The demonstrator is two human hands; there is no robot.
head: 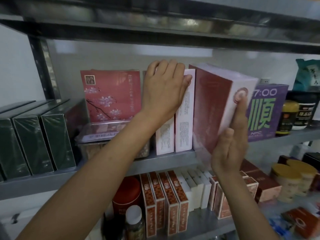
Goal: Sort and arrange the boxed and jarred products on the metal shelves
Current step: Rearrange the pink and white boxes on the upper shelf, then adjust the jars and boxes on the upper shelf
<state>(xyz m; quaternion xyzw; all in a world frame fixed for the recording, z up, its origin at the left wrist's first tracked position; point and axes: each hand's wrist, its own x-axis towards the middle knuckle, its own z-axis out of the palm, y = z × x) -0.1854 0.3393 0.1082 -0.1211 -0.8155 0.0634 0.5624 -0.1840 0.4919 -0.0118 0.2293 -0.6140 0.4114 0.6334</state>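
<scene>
A large dark-red and pink box (213,108) stands tilted on the middle metal shelf (164,159), its top leaning left. My right hand (230,146) presses flat against its pale right face, thumb up along the box. My left hand (164,90) grips the tops of two upright pink boxes (183,118) just left of it, fingers curled over them. A pink blossom-printed box (110,96) stands further left on a clear-lidded tub (97,135).
Three dark green boxes (34,142) fill the shelf's left end. A purple box (266,115) and dark jars (303,111) stand at the right. Below are a red tin (126,196), orange patterned cartons (164,205), white cartons (197,186) and gold-lidded jars (294,179).
</scene>
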